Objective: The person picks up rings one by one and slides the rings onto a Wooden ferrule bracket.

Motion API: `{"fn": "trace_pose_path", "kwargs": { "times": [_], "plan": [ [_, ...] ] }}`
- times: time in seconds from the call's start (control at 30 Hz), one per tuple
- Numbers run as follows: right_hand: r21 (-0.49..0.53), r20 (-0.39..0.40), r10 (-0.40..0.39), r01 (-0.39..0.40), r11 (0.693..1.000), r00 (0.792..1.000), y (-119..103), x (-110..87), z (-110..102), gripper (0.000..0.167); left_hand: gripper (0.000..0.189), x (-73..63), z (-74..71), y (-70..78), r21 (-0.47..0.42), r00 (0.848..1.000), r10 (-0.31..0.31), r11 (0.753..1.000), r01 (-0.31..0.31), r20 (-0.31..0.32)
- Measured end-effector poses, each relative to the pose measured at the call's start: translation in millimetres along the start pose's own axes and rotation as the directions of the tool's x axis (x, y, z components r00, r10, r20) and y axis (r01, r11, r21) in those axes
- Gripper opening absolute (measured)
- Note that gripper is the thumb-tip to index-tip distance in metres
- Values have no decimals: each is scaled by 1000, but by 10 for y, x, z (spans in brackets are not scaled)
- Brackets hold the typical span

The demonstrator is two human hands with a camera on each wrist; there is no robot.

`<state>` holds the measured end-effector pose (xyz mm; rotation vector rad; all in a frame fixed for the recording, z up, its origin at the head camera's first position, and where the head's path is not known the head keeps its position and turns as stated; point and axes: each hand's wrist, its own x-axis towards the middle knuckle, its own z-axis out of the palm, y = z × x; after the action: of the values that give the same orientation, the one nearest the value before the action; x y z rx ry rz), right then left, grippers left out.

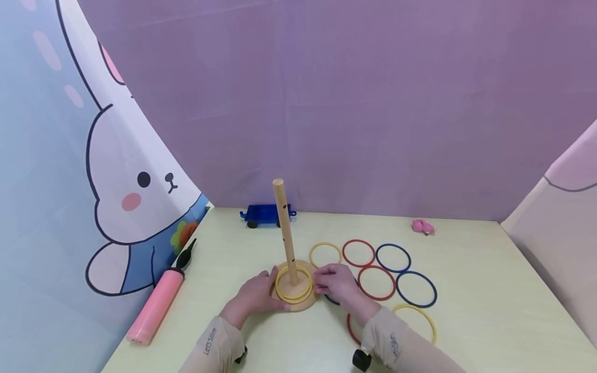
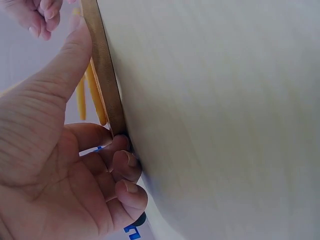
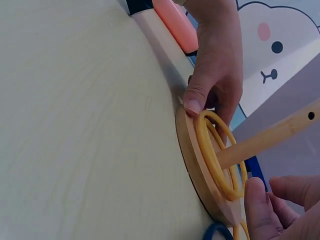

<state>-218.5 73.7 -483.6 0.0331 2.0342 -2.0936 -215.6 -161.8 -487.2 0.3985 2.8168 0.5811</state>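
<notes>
A wooden base (image 1: 305,306) carries an upright wooden peg (image 1: 286,233). Two yellow rings (image 3: 203,140) lie around the foot of the peg, one partly over the other and slightly raised. My left hand (image 1: 256,294) grips the left side of the base, thumb at the near edge and fingers along the far side. On the other side, my right hand (image 1: 342,285) is beside the rings, its thumb (image 3: 257,205) close to the outer edge of the upper one. A gap shows between that thumb and the forefinger, with nothing held in it.
Right of the base lie several rings, among them a red ring (image 1: 375,298), a blue ring (image 1: 416,304) and a yellow ring (image 1: 431,321). A blue toy wagon (image 1: 262,213) stands behind, a pink pump (image 1: 156,308) lies left, and a small pink object (image 1: 422,226) sits at the back.
</notes>
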Motion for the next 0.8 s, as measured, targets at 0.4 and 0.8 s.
{"fn": "trace_pose_path", "kwargs": {
  "times": [0.4, 0.8],
  "plan": [
    [-41, -147, -1, -5, 999, 989, -123, 81, -241, 14, 111, 40, 10, -31, 12, 1000, -18, 1000, 18, -6],
    [-188, -273, -7, -46, 981, 962, -29, 293, -460, 14, 110, -2, 2, 7, -15, 1000, -24, 1000, 24, 6]
  ]
}}
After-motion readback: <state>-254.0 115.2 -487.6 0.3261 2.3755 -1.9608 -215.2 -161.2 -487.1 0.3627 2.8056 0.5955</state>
